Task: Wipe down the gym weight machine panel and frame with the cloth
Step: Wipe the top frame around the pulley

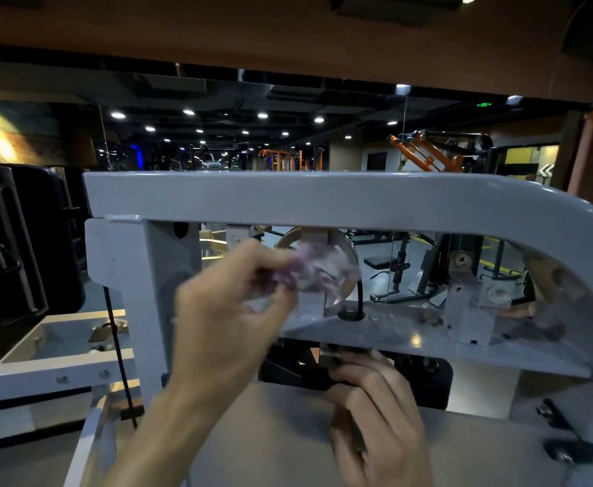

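Left hand: the left hand (231, 311) is up in the middle, reaching into the gap in the top of the machine. It looks blurry.
Left fingers: the fingers (270, 272) are bent and pinch the cloth at their tips.
Cloth: the cloth (309, 268) is small, pale pink and purple, and blurry. It sits at about 1 o'clock from the left hand, right in front of the round wheel.
Right hand: the right hand (372, 416) is low, at about 5 o'clock from the left hand.
Right fingers: they are curled around a small dark metal part (333, 356) under the shelf. I cannot tell just what the part is.
Frame: the grey frame (288, 198) runs across the top like a big bar and bends down at the right side.
Shelf: a flat grey shelf (411, 335) lies inside the frame, below the cloth.
Wheel: a shiny round wheel (344, 254) stands on the shelf, partly hidden by the cloth.
Cable: a black cable (359, 297) goes down into a hole in the shelf, at 5 o'clock from the wheel.
Panel: a pale flat panel (270, 434) fills the bottom, under both arms.
Far away: more gym machines, some orange (425, 152), stand at 12 to 1 o'clock, with little round lights above.
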